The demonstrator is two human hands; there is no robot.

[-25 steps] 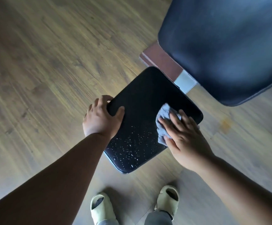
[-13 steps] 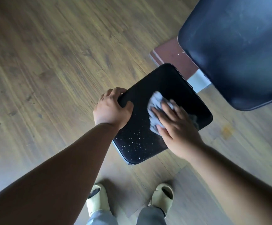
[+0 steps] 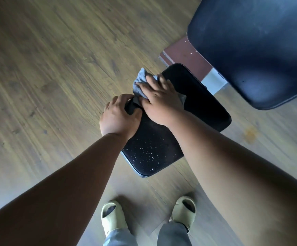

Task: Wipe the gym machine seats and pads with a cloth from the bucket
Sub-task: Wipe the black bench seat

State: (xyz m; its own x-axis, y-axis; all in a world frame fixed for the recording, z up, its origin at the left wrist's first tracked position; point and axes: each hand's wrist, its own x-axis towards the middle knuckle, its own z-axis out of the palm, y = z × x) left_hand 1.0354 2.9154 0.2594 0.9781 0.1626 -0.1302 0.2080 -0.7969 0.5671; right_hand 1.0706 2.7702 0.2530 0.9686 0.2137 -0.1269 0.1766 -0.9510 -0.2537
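The cloth (image 3: 141, 83) is being pressed against the upper left edge of the seat (image 3: 202, 110), at the centre of the frame, by the right hand (image 3: 161, 102), whose fingers are being kept spread and nearly flat on it. The seat's left edge is being gripped by the left hand (image 3: 118, 117), fingers curled over the rim, just beside the right hand. White specks are still lying on the lower part of the seat, so that part is judged to be unwiped; the upper part is looking clean. A larger pad (image 3: 250, 47) at the upper right is appearing dull and is probably left to do. No bucket is being shown. Compared with a second ago, the cloth is being worked further left, from the seat's right half to its left edge, beside the left hand.
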